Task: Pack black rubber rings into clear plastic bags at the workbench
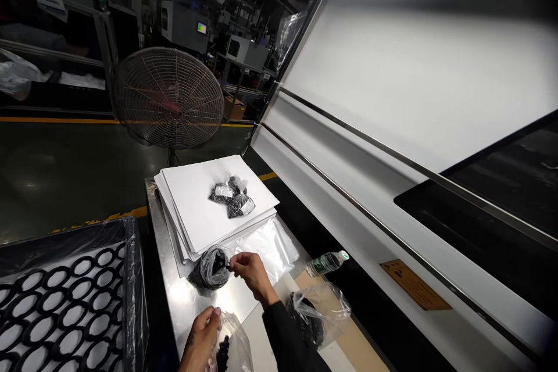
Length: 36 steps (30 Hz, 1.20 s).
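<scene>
My left hand (201, 338) grips the rim of a clear plastic bag (239, 344), between thumb and fingers. A small heap of black parts (222, 353) lies inside that bag. My right hand (253, 272) is pinched closed at the mouth of an open plastic bag full of black pieces (208, 272). What its fingertips hold is too small to make out. Right of my right forearm stands another open clear bag (329, 311) with black parts in it. Behind my right hand lie flat clear plastic bags (272, 250).
Tied, labelled bags of black parts (240, 205) rest on a stack of white sheets (187, 197). A water bottle (325, 264) lies by the machine (349, 151). At left is a lined crate (131, 279) with black rings (56, 277); a floor fan (172, 99) stands behind.
</scene>
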Each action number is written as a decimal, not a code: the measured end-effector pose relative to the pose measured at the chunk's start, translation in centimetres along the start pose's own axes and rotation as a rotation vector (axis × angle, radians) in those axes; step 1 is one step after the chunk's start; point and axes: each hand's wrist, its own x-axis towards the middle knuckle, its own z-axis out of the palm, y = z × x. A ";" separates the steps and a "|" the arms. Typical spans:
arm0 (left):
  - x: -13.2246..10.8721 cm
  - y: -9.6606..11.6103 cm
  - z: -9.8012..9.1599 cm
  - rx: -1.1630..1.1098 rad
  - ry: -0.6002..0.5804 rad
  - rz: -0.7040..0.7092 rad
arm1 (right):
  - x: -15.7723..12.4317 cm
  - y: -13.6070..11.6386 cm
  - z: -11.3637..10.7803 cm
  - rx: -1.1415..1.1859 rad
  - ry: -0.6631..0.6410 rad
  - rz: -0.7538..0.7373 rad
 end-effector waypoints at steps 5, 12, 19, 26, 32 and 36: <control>-2.3 1.0 0.3 0.015 -0.085 0.008 | -10.8 -1.2 -1.6 0.259 -0.129 0.058; -3.9 0.1 2.1 0.067 -0.127 0.005 | -16.9 2.6 -1.0 0.341 -0.106 0.159; -5.0 -1.3 4.0 0.115 -0.160 0.033 | -18.8 5.0 -1.4 0.042 -0.093 0.118; -5.5 -1.6 4.3 0.128 -0.147 0.039 | -20.5 5.5 -1.7 0.398 0.051 0.204; -5.7 -2.1 4.7 0.155 -0.161 0.065 | -22.0 4.9 -2.8 0.775 -0.001 0.353; -5.7 -2.4 4.9 0.177 -0.169 0.070 | -22.7 4.9 -3.6 0.935 -0.070 0.326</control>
